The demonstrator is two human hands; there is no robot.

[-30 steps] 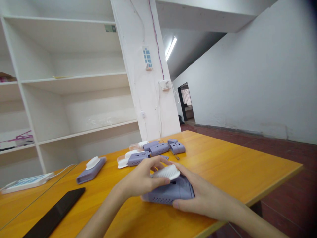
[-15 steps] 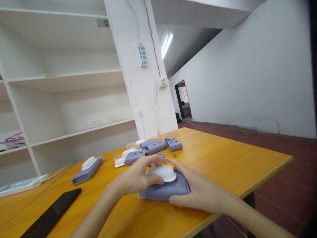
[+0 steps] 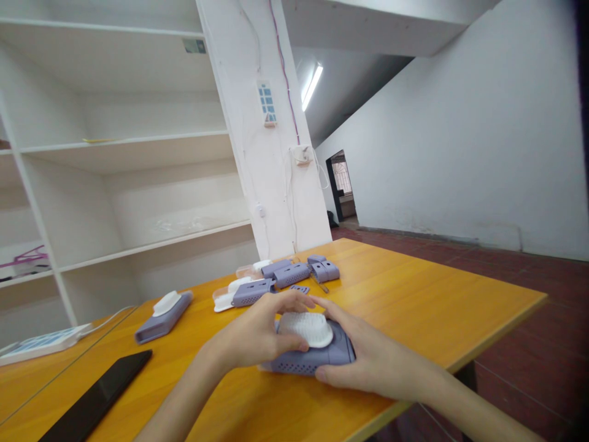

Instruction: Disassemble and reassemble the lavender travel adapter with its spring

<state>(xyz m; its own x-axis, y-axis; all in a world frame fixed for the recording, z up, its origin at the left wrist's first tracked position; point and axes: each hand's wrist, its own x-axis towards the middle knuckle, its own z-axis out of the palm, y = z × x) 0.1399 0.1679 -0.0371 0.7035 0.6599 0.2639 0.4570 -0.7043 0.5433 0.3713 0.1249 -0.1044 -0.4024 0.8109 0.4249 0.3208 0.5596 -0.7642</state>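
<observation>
My left hand (image 3: 260,328) is closed around a white oval brush (image 3: 315,328), its bristles facing up, on top of a purple plastic case (image 3: 301,362) with small holes along its side. My right hand (image 3: 368,350) grips the right end of that case, thumb on the near side and fingers over the far side. The case rests on the wooden table near its front edge. Behind my hands lie several purple case parts (image 3: 292,274) with white brushes (image 3: 224,301). Most of my fingertips are hidden behind the brush.
Another purple case with a white brush on it (image 3: 166,303) lies to the left. A black flat slab (image 3: 99,396) lies at front left, and a white power strip (image 3: 43,345) with a cable behind it. White shelves (image 3: 170,184) and a pillar (image 3: 271,184) stand beyond the wooden table (image 3: 414,307).
The view has shifted slightly. Both hands keep their hold, and the white brush sits a little further right on the case.
</observation>
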